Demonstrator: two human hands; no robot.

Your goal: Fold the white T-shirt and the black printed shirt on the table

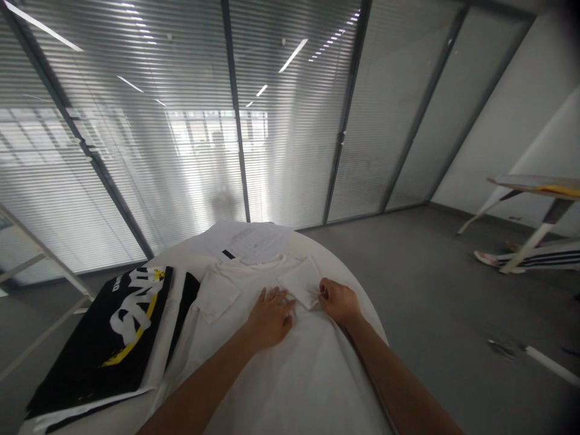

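A white T-shirt (281, 362) lies spread on a round white table (362, 302), collar away from me. Both its sleeves are folded inward: the left sleeve (216, 295) lies flat, the right sleeve (302, 279) sits between my hands. My left hand (270, 315) rests flat on the shirt's chest, fingers stretched out and touching the folded right sleeve's edge. My right hand (338, 300) is closed in a pinch on the lower corner of that sleeve.
A folded black garment with white and yellow print (109, 338) lies at the table's left. Paper sheets (251, 238) lie at the far edge. A glass wall with blinds stands behind. Another table (539, 184) and a person's striped legs (534, 258) are at right.
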